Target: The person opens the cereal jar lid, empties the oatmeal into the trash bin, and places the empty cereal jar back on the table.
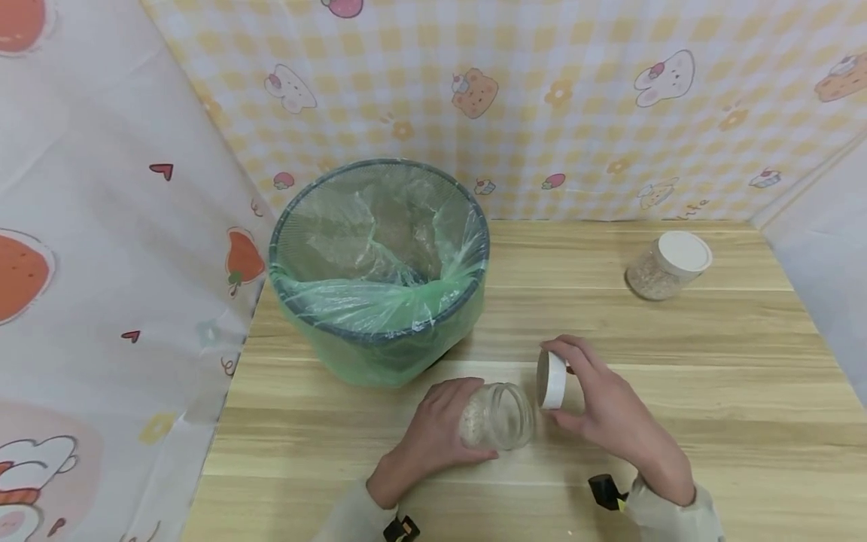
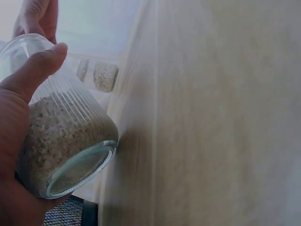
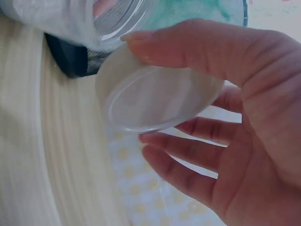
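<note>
My left hand point(image 1: 443, 425) grips a clear glass jar point(image 1: 509, 416) partly filled with pale grains. The jar tilts, its uncovered mouth facing right toward the other hand. In the left wrist view the thumb lies along the ribbed side of the jar point(image 2: 70, 127), and grains rest near its base. My right hand point(image 1: 603, 403) holds a white round lid point(image 1: 554, 380) by its edge, thumb on one side and fingertips on the other. The lid point(image 3: 160, 96) stands on edge, apart from the jar mouth by a small gap.
A mesh bin point(image 1: 379, 331) lined with a green plastic bag stands behind the left hand. At the back right of the wooden table point(image 1: 731, 354) sits another jar of grains point(image 1: 660, 271) with a white lid. A checked cloth point(image 1: 521, 143) hangs behind the table.
</note>
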A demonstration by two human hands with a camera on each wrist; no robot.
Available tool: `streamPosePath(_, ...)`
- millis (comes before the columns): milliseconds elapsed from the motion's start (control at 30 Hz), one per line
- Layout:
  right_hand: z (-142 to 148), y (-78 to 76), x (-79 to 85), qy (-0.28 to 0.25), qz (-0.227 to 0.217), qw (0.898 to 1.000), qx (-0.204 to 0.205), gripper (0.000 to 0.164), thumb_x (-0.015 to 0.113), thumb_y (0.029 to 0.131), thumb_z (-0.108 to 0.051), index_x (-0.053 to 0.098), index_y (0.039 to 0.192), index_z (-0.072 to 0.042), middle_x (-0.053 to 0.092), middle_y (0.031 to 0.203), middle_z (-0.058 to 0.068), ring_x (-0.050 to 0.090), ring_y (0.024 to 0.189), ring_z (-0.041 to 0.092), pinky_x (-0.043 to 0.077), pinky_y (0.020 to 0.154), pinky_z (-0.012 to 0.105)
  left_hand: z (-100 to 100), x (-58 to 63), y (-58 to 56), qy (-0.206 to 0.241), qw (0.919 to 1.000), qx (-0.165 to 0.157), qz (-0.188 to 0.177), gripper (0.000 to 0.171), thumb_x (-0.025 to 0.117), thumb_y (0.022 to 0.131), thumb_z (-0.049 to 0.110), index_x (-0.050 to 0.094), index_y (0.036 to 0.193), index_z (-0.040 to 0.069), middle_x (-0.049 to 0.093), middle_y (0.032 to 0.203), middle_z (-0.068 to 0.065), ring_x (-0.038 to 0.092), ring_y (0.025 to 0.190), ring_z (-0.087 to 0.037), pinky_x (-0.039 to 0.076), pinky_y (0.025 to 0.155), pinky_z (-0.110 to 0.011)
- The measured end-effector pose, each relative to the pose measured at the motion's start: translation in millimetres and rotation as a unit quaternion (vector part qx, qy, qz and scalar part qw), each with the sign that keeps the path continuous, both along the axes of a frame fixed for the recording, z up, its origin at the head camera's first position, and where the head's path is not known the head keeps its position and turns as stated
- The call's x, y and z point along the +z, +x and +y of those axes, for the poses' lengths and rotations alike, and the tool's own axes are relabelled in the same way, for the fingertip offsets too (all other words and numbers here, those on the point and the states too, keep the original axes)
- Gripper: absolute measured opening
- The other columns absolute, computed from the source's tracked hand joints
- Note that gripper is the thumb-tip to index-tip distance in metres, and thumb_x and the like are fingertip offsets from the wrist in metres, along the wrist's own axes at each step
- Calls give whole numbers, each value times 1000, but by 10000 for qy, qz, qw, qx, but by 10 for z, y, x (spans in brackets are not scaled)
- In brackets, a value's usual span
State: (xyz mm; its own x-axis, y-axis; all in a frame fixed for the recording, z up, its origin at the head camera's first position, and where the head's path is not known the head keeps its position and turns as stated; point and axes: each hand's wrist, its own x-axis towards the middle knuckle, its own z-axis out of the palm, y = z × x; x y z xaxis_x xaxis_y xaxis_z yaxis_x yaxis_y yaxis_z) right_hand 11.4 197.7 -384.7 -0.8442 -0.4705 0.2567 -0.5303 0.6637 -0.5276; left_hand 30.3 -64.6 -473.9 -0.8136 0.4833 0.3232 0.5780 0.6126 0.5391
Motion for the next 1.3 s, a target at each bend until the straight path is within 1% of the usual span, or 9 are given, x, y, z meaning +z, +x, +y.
streamPosePath(167, 50, -68, -100, -342, -74, 9988, -340, 89, 89, 56, -3, 41, 131, 0, 48, 124, 11, 56, 101, 22, 51, 79, 40, -13, 27, 50, 551, 9965, -21, -631, 101, 91, 52, 45, 45, 137, 14, 52, 129, 5, 50, 115, -14, 41, 95, -37)
streamPosePath(267, 61, -111, -170, -590, -219, 9960, -639, 90, 90, 54, 1, 39, 128, 3, 51, 119, 12, 55, 103, 24, 48, 80, 39, -3, 50, 51, 695, 9952, -99, -684, 104, 92, 51, 44, 43, 138, 13, 51, 131, 5, 50, 115, -14, 41, 94, -37)
streamPosePath(367, 48, -155, -254, -864, -368, 9908, -971, 88, 90, 54, 2, 39, 126, 6, 52, 117, 17, 54, 104, 29, 47, 81, 43, 7, 70, 53, 803, 9929, -124, -870, 100, 92, 52, 42, 44, 136, 16, 52, 128, 6, 50, 113, -13, 40, 95, -36)
streamPosePath(533, 38, -217, -400, -1167, -604, 9791, -1554, 88, 89, 58, 2, 37, 129, 9, 52, 117, 26, 53, 107, 39, 46, 82, 52, 23, 85, 69, 1310, 9783, -151, -1598, 96, 93, 54, 31, 42, 134, 15, 51, 124, 4, 50, 113, -13, 41, 96, -36)
streamPosePath(667, 51, -261, -496, -1084, -736, 9739, -1853, 91, 88, 61, 0, 35, 134, 10, 51, 119, 28, 52, 105, 40, 44, 81, 54, 31, 75, 63, 1629, 9665, -159, -1977, 97, 92, 57, 25, 39, 136, 10, 50, 127, 1, 49, 117, -15, 41, 97, -38)
streamPosePath(833, 48, -321, -604, -1019, -987, 9727, -1838, 91, 87, 64, 0, 34, 137, 10, 48, 120, 29, 50, 105, 40, 43, 83, 54, 46, 62, 45, 1840, 9554, -137, -2305, 97, 92, 59, 22, 37, 138, 13, 50, 129, 1, 50, 117, -15, 41, 97, -38)
streamPosePath(1067, 8, -375, -735, -933, -1108, 9722, -1840, 90, 86, 65, 0, 34, 137, 9, 46, 119, 31, 49, 105, 44, 40, 87, 57, 95, 88, 38, 1975, 9453, -188, -2590, 96, 91, 59, 17, 37, 138, 17, 51, 129, 2, 50, 118, -15, 40, 98, -39)
streamPosePath(1233, -1, -382, -792, -882, -1206, 9714, -1844, 90, 85, 66, -2, 32, 138, 8, 46, 122, 32, 48, 109, 47, 38, 90, 59, 116, 86, 29, 2113, 9324, -272, -2921, 97, 90, 59, 11, 36, 139, 21, 49, 131, 4, 47, 121, -15, 37, 101, -40)
streamPosePath(1300, 5, -385, -811, -850, -1256, 9711, -1843, 90, 85, 67, -3, 32, 138, 9, 45, 124, 32, 47, 112, 48, 37, 92, 59, 119, 80, 27, 2139, 9310, -286, -2944, 97, 90, 60, 12, 35, 140, 19, 49, 131, 4, 47, 121, -15, 36, 101, -40)
